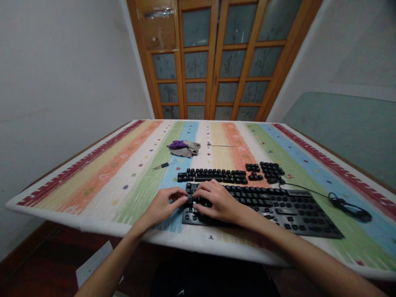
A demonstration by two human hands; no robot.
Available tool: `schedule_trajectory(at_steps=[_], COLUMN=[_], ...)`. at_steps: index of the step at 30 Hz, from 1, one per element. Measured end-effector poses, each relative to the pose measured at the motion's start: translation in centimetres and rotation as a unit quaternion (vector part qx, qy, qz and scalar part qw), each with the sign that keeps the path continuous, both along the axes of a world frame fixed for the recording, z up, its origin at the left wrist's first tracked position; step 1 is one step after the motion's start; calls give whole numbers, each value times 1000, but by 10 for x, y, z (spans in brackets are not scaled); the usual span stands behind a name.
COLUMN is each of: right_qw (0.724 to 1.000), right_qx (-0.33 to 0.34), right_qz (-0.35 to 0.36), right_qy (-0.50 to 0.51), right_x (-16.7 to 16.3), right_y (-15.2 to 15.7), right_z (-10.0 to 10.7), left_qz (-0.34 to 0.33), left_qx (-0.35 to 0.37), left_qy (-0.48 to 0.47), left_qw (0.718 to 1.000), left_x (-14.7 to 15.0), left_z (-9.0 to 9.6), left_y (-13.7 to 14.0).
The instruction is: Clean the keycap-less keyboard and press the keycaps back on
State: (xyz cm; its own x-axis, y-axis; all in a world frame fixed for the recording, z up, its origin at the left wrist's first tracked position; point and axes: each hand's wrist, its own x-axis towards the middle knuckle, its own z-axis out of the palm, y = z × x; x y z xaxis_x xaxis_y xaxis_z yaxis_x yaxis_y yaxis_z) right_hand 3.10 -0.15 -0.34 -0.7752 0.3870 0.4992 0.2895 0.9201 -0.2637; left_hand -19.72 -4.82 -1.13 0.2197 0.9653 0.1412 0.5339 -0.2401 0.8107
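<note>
A black keyboard (305, 214) lies near the table's front edge, many of its keycaps off and switches showing on the right and lower parts. My left hand (162, 205) is at its left end, thumb and forefinger closed on a small black keycap (189, 201). Just right of it, my right hand (218, 201) rests over the keyboard with bent fingers and the thumb apart from them; part of the key rows is hidden beneath. Behind the keyboard, loose keycaps (216, 175) are laid out in rows, with further groups of keycaps (271, 171) to the right.
A grey and purple cloth (184, 148) lies farther back, beside a thin metal rod (221, 145). A small black-handled wire tool (164, 165) is left of the keycaps. The keyboard's coiled cable (349, 208) lies at right on the striped tablecloth (102, 181).
</note>
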Motion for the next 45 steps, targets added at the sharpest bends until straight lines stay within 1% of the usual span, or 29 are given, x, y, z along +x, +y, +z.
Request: schedule_trajectory(at_steps=[4, 7, 12, 19, 28, 33, 37, 45], right_qw=[1000, 1000, 1000, 1000, 999, 999, 999, 999], right_qx=[14, 20, 12, 18, 33, 26, 24, 40], right_qz=[5, -2, -3, 6, 2, 0, 4, 7], right_qy=[-4, -2, 11, 10, 16, 23, 30, 35], right_x=[-6, -8, -10, -10, -11, -11, -11, -11], right_y=[0, 0, 0, -3, -6, -7, -8, -7], right_z=[-8, -13, -17, -20, -20, -19, -18, -19], left_qz=[18, 21, 26, 20, 25, 24, 23, 26], left_qx=[-9, 2, 26, 8, -4, -4, -1, 10], left_qy=[-26, -5, 23, 13, 6, 6, 7, 12], left_qw=[999, 1000, 999, 1000, 1000, 1000, 1000, 1000], left_x=[6, 8, 8, 6, 9, 9, 9, 8], left_z=[-7, -6, -4, -5, -1, 0, -1, -4], left_y=[-1, -2, -2, -3, -3, -3, -3, -1])
